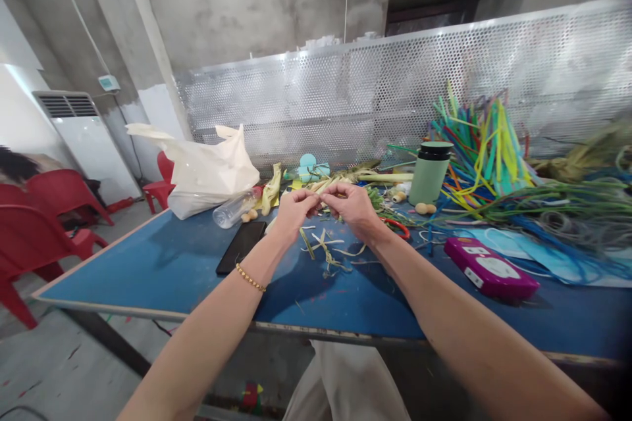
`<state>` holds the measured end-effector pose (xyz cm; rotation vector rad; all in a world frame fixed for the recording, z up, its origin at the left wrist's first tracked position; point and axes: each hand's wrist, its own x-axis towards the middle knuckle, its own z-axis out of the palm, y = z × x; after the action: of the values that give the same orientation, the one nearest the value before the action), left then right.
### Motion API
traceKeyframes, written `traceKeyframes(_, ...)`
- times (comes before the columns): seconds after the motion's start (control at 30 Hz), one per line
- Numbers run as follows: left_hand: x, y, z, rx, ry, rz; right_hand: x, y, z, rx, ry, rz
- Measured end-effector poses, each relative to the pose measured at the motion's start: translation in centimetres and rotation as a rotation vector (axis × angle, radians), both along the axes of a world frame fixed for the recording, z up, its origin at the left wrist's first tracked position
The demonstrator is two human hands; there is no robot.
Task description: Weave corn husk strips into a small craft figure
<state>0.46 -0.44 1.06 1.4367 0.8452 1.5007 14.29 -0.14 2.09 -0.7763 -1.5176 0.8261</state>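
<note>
My left hand (297,207) and my right hand (354,207) meet above the blue table (182,283), fingertips pinched close together. Whatever lies between the fingers is too small to make out. Below them, pale and green plant strips (323,248) lie scattered, several crossing like a star. Just behind the hands is a heap of dry, straw-coloured leaves (345,175). A black phone (241,247) rests left of my left hand.
At left are a white plastic bag (210,171), a clear bottle (234,209) and red chairs (64,194). On the right sit a green tumbler (429,174), colourful strips (498,145), a purple box (488,268) and blue face masks (538,253). Perforated metal sheeting (296,105) backs the table.
</note>
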Motion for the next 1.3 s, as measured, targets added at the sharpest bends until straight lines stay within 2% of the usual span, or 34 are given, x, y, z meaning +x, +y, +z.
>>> traceKeyframes(0.13,0.1,0.2,-0.1,-0.001,-0.013,0.02,0.1,0.8,-0.5,0.087,-0.101,-0.019)
traceKeyframes(0.3,-0.1,0.4,-0.2,-0.049,-0.062,-0.018,0.6,1.3,-0.6,0.455,-0.343,-0.169)
traceKeyframes(0.4,-0.2,0.3,-0.2,-0.056,-0.076,-0.041,1.1,1.0,-0.2,0.633,-0.463,-0.161)
traceKeyframes(0.5,-0.3,0.1,0.0,-0.074,-0.111,-0.066,1.4,0.7,0.0,0.717,-0.528,-0.107)
traceKeyframes(0.63,-0.2,-0.2,0.2,-0.096,-0.144,-0.09,1.6,1.0,-0.3,0.742,-0.592,-0.12)
traceKeyframes(0.73,-0.2,-0.3,0.3,-0.099,-0.12,-0.096,1.6,1.2,-0.3,0.729,-0.573,-0.13)
traceKeyframes(0.8,-0.2,-0.3,0.3,-0.08,-0.085,-0.09,1.5,1.2,-0.2,0.656,-0.506,-0.136)
traceKeyframes(0.97,-0.1,-0.4,0.5,-0.008,0.003,-0.022,1.0,0.6,0.1,0.191,-0.196,-0.07)
traceKeyframes(1.03,-0.1,-0.5,0.6,0.003,0.015,0.014,0.8,0.3,0.1,0.084,-0.114,-0.041)
traceKeyframes(1.3,0.1,-0.7,0.6,0.043,0.065,0.052,0.5,0.2,-0.1,0.02,-0.022,0.011)
